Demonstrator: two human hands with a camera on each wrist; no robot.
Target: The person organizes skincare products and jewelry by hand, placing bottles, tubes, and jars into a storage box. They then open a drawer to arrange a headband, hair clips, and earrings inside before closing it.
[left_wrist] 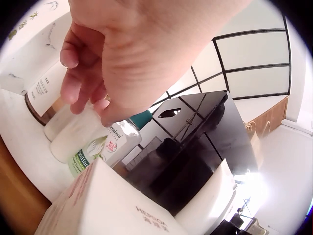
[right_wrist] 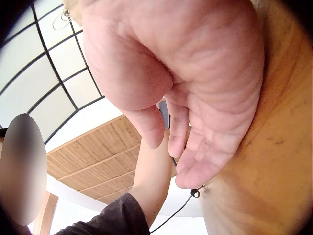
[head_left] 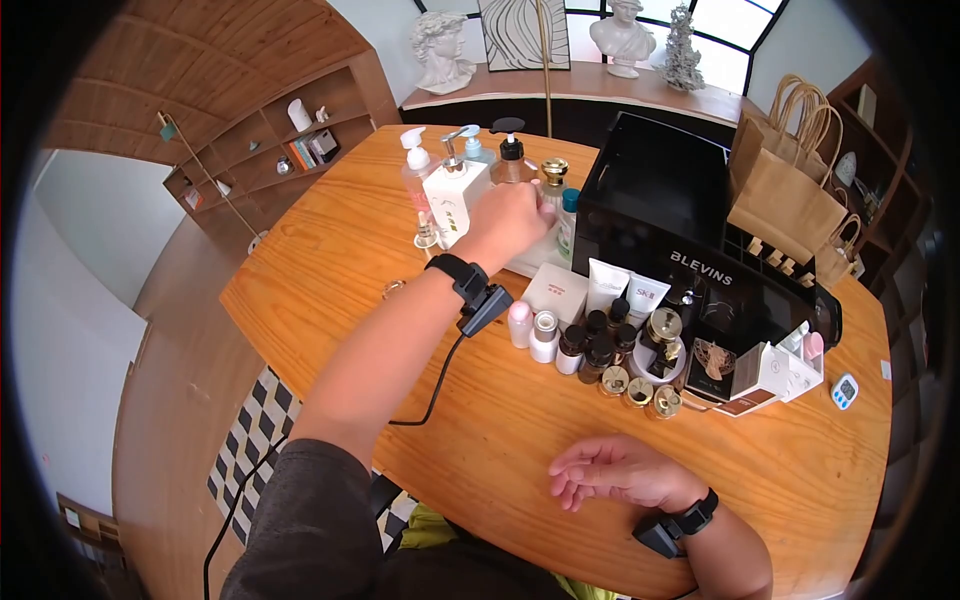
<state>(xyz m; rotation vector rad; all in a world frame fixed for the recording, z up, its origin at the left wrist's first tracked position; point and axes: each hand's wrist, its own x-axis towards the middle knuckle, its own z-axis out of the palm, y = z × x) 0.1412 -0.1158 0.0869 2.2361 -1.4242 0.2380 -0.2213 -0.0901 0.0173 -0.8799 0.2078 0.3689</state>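
Note:
In the head view my left hand (head_left: 505, 225) reaches over the bottles at the back of the table. The left wrist view has its fingers curled round the top of a white bottle (left_wrist: 73, 139), which stands on a white tray (left_wrist: 19, 127). Beside it is a hand sanitizer bottle (left_wrist: 110, 142) with a teal cap. A white marbled pump dispenser (head_left: 457, 195) is left of this hand, and a gold-capped bottle (head_left: 553, 172) just beyond. My right hand (head_left: 625, 472) rests near the table's front, fingers loosely bent, holding nothing.
A black case (head_left: 655, 200) stands right of the bottles, brown paper bags (head_left: 790, 190) behind it. In front are a white box (head_left: 555, 292), white tubes (head_left: 607, 285) and several small dark-capped bottles (head_left: 598, 352). A small timer (head_left: 845, 391) lies at the right. A cable (head_left: 440, 385) hangs from the left wrist.

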